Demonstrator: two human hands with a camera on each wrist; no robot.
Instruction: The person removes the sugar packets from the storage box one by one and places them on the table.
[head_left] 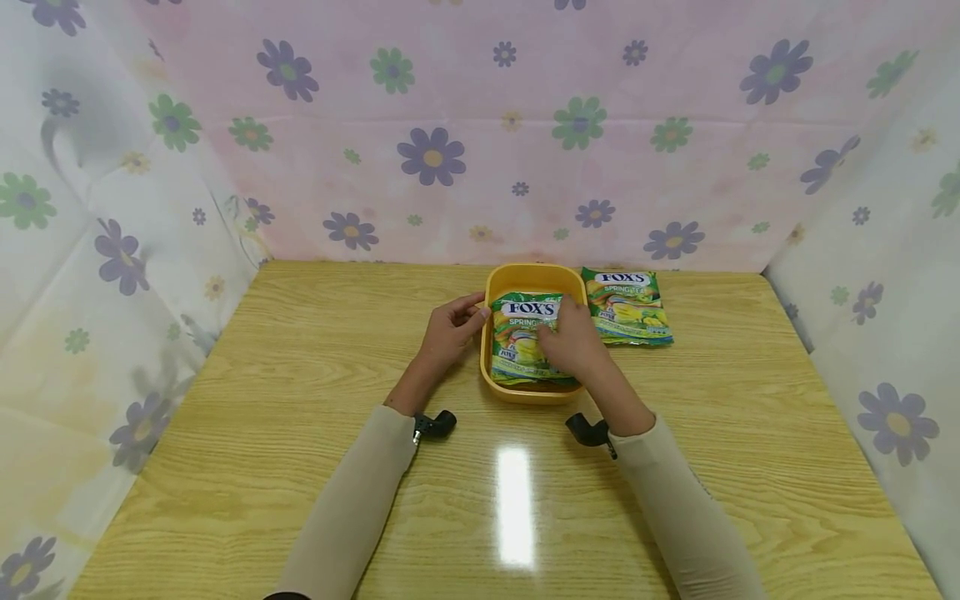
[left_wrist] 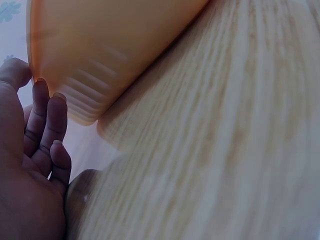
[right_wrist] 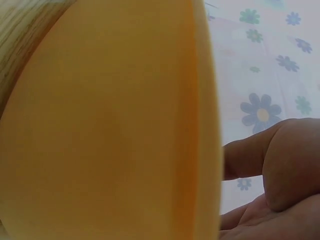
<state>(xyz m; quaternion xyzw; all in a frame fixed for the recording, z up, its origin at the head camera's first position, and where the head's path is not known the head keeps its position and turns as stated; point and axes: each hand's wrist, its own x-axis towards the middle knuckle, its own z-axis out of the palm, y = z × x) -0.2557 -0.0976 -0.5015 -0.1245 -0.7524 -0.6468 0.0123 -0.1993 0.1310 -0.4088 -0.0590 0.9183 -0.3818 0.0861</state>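
Probably the Fox's packet in the yellow tub is light, soft and slippery, best pinched at a sealed edge. The left hand has fingers curled at the tub's rim; the right hand reaches over the packet, its grip hidden from me. The wood-grain table looks glossy, the flowered cloth hanging behind.

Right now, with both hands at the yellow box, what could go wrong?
The yellow box might slide if pushed sideways: the left hand is at just one side of it. The packet inside could get crumpled, because the right hand is on it. The other packet lies close beside the box, so a bump could shift it.
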